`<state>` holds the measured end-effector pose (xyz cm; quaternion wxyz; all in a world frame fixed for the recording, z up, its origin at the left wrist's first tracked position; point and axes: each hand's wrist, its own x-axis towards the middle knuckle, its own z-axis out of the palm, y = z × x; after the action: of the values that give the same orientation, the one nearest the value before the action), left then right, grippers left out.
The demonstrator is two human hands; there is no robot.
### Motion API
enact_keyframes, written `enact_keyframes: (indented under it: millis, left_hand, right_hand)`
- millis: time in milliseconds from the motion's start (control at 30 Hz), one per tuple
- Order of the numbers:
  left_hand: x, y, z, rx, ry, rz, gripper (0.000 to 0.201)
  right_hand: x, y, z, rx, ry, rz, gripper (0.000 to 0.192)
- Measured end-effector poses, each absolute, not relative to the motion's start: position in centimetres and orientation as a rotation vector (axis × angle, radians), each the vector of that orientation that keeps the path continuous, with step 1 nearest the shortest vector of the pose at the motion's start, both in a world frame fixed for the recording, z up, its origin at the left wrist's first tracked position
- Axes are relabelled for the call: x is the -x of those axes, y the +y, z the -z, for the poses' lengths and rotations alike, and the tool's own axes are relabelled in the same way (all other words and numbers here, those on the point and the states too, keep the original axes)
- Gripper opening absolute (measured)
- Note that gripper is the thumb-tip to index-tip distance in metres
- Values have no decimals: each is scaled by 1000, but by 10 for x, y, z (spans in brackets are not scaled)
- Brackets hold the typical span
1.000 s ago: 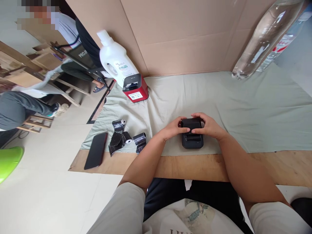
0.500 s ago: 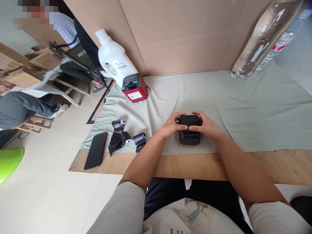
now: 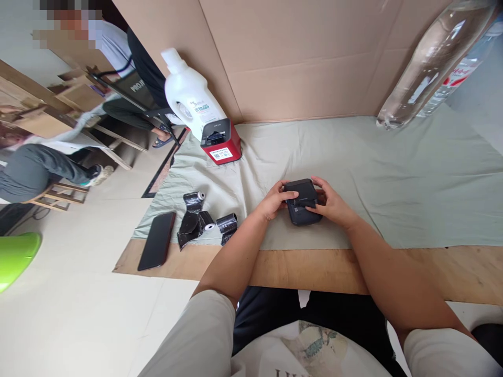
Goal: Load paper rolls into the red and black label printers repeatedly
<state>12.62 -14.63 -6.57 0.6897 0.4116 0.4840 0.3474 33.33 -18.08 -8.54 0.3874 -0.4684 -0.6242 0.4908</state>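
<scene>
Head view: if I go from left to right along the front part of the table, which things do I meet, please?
Black phone → paper rolls in black wrap → left hand → small black printer → right hand.

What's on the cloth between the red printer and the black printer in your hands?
Nothing: in the head view only bare, wrinkled green cloth lies between the red printer and the black printer.

Black printer (image 3: 302,208) between both hands
</scene>
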Motion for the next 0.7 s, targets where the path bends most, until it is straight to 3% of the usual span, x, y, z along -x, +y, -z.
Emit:
enact_keyframes:
  millis: [67,167,233,567,700]
  left_hand:
    - [-127,-148,64,-961,1091,-759,58]
    - [-128,-149,63,-987,1090,-743,56]
    - [-127,-149,63,-990,1087,-742,56]
    - [-126,-148,66,-986,1076,-757,59]
    - [-126,-149,64,-987,1052,-765,63]
  right_hand:
    - [-331,-183,84,1219,-1732,-948,80]
    - [-328,-186,79,1164,-1876,-635,32]
    - [-325,-188,78,1128,-1906,-543,11]
    - [-320,-193,72,1016,-1997,-510,21]
    - [-324,-191,76,1194,-1750,-579,27]
